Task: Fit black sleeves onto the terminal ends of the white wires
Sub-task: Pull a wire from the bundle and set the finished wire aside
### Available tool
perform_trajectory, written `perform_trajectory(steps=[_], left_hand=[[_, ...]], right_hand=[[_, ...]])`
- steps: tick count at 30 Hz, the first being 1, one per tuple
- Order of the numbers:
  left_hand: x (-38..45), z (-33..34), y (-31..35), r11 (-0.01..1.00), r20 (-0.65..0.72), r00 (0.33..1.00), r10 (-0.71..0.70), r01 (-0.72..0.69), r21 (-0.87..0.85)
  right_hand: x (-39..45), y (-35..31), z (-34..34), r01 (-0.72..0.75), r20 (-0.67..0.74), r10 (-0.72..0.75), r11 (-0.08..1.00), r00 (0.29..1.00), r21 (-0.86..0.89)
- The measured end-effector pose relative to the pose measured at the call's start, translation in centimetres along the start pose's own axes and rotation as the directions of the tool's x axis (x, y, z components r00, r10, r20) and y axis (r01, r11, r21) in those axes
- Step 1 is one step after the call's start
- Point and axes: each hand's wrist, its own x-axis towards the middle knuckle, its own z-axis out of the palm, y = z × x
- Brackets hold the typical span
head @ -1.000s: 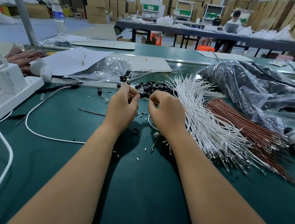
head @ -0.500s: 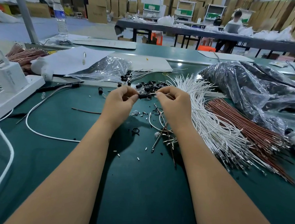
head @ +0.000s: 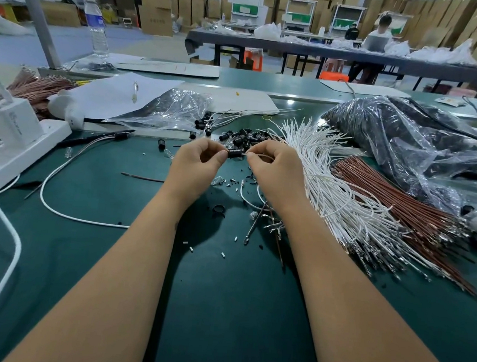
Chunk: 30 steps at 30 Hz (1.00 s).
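The near work surface is a dark green table (head: 221, 308) filling the view from 3 through 6 to 9 o'clock. Beyond it, toward 12 o'clock, lies a pale grey-blue floor (head: 57, 41). A long dark table (head: 299, 50) on black legs runs from 12 toward 2 o'clock, with orange stools (head: 252, 58) tucked beneath. Stacks of brown cardboard boxes (head: 157, 6) line the far wall from 11 to 2 o'clock, with white metal racks (head: 245, 1) among them. A grey slanted post (head: 37, 16) rises at 10 o'clock. Lighting is even and diffuse.
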Motion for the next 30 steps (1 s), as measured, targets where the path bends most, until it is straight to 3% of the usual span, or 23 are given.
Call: perform_trajectory(steps=[9,16,21,30], left_hand=[[-0.05,-0.09,0.29,0.999,0.044,0.998,0.039,-0.038,-0.017],[-0.27,-0.09,0.70,0.990,0.047,0.999,-0.012,0.018,-0.137],[-0.23,-0.30,0.65,0.969,0.077,0.995,-0.058,0.074,-0.235],[-0.12,-0.43,0.39,0.968,0.096,0.993,-0.074,0.094,-0.233]], right_hand=[[-0.03,0.06,0.05,-0.033,0.020,0.034,0.998,0.999,-0.044],[-0.13,0.03,0.42,-0.088,0.104,0.087,0.996,0.991,0.001],[-0.27,0.14,0.62,-0.052,0.121,0.054,0.998,0.991,-0.020],[-0.11,0.55,0.21,0.053,0.030,-0.050,0.991,0.998,-0.120]])
